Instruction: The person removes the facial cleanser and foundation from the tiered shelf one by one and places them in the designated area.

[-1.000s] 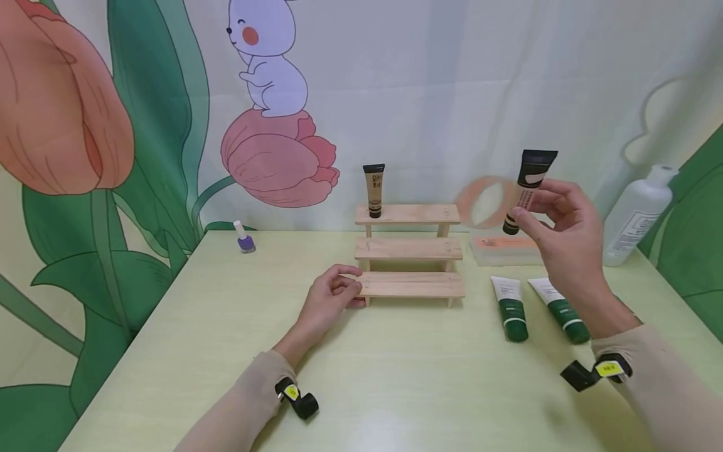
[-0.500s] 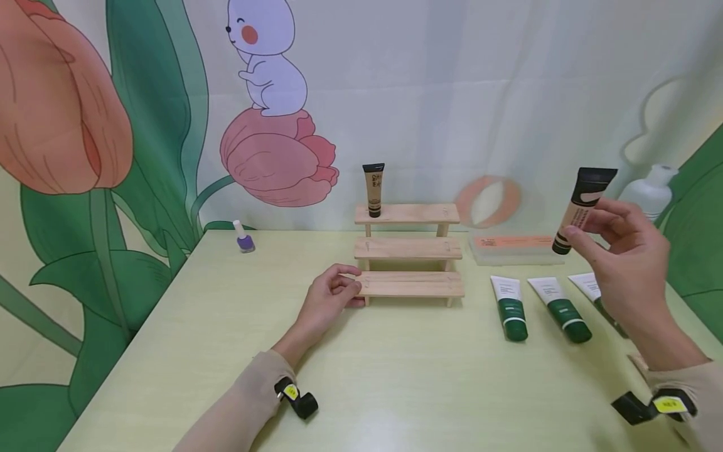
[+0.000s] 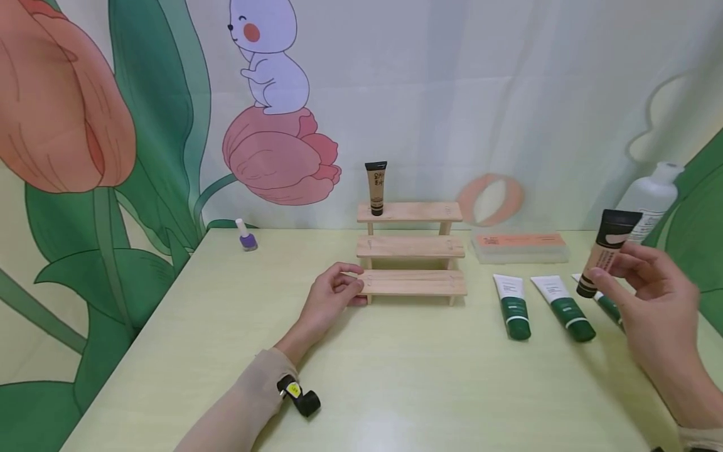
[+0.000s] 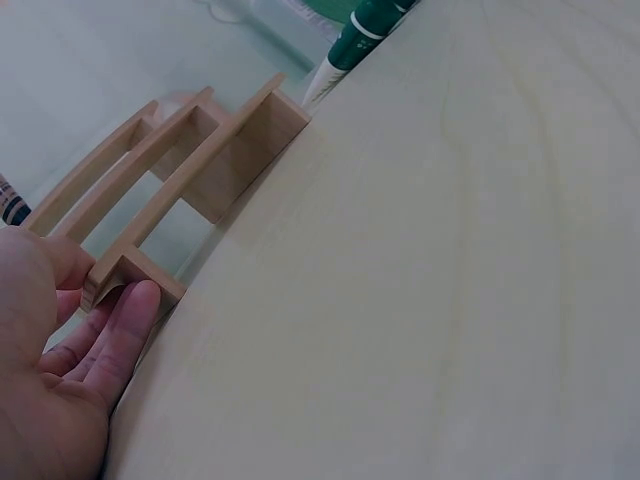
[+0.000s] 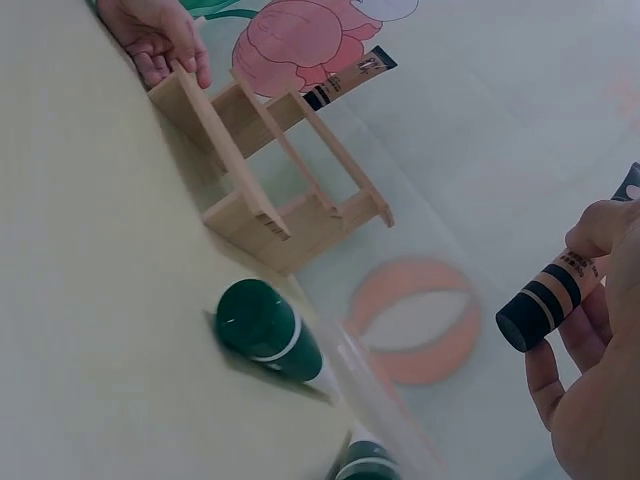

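Note:
A small three-step wooden display stand point(image 3: 412, 283) stands mid-table. My left hand point(image 3: 327, 300) grips the left end of its lowest step; in the left wrist view the thumb and fingers point(image 4: 128, 335) close round that end. On the top step, at the left, a tan tube point(image 3: 376, 189) with a black cap stands cap down. My right hand point(image 3: 661, 307) pinches a similar tan tube point(image 3: 607, 254) between thumb and fingers, tilted, its black cap point(image 5: 525, 320) lowest. It is in the air at the right, in front of the white bottle.
Several green-and-white tubes point(image 3: 513, 309) lie on the table right of the stand; the right hand partly hides one. Behind them lies a flat clear box point(image 3: 519, 247) with an orange label. A white bottle point(image 3: 649, 198) stands back right, a purple nail polish bottle point(image 3: 247, 238) back left.
My right hand has carried the tan tube to the right, away from the stand, and then lowered it. The left hand keeps its hold on the stand.

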`<state>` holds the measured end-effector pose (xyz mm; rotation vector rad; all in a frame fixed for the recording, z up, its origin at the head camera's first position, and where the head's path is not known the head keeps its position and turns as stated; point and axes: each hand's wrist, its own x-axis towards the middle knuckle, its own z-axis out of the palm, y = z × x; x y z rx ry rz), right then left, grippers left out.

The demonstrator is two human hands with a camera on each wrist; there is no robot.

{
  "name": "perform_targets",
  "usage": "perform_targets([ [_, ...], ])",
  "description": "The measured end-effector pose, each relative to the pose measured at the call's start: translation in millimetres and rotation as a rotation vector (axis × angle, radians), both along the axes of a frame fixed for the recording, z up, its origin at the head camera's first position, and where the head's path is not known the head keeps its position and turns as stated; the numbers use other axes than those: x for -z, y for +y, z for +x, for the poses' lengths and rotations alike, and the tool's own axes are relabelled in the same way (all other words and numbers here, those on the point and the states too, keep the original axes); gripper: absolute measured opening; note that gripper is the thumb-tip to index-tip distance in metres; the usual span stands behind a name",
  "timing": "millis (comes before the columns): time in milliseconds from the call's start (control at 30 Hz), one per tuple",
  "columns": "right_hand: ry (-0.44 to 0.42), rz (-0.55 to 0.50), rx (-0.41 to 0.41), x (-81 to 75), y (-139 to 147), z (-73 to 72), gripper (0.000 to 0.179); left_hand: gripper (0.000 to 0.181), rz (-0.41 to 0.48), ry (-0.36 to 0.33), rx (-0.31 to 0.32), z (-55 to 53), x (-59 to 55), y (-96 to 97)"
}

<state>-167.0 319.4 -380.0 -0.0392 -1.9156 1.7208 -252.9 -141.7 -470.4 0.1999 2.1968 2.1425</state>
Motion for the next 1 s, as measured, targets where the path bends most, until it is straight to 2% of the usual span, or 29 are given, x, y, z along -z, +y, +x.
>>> perform_targets([
  [33,-0.016,0.034,0.006,2.6,1,3.7,0.049,0.025,0.002,-0.002,-0.001,-0.1,0.0,0.4],
  [233,-0.072,0.075,0.012,17.8,10,22.4,0.047,0.024,-0.007,0.002,-0.005,0.3,0.8,1.4],
  [267,-0.066,0.042,0.003,20.5,11,24.9,0.047,0.024,-0.007,0.000,-0.004,0.2,1.1,1.3],
  [500,-0.140,0.086,0.037,36.5,16,41.3,0.046,0.025,-0.003,-0.001,-0.002,-0.5,1.2,1.6],
  [700,-0.163,0.013,0.006,51.9,16,53.4,0.045,0.025,-0.005,0.003,-0.008,0.8,-0.9,1.7],
  [733,-0.188,0.015,0.011,54.0,16,55.4,0.044,0.025,-0.006,0.003,-0.010,1.2,-1.2,1.7],
  [1000,-0.471,0.268,0.122,62.5,16,71.4,0.034,0.025,-0.002,0.008,-0.007,1.8,-2.0,1.6],
])
